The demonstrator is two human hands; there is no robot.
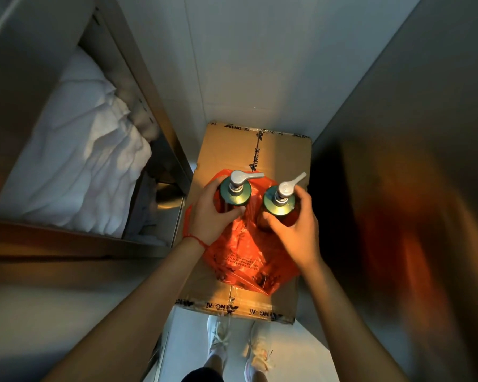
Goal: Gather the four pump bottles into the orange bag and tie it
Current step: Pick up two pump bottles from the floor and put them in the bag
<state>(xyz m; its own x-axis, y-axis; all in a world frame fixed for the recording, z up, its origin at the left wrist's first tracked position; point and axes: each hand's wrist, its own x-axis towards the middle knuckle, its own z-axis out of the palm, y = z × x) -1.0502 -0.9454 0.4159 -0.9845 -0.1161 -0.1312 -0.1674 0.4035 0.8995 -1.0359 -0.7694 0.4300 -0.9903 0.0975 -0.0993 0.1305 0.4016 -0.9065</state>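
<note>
Two dark green pump bottles with white pump heads stand upright over the orange bag (246,252), which lies spread on a taped cardboard box (232,144). My left hand (207,216) grips the left bottle (236,193) around its body. My right hand (295,230) grips the right bottle (280,201) the same way. Both pump spouts point to the right. Orange plastic rises around the bottles' lower parts, and I cannot tell whether they are inside the bag or on top of it. No other pump bottles are in sight.
A metal shelf unit (149,106) on the left holds folded white linen (80,161). A steel panel (411,188) closes in the right side and a white wall (260,64) stands behind the box. My feet in white sneakers (218,346) are on the floor below the box.
</note>
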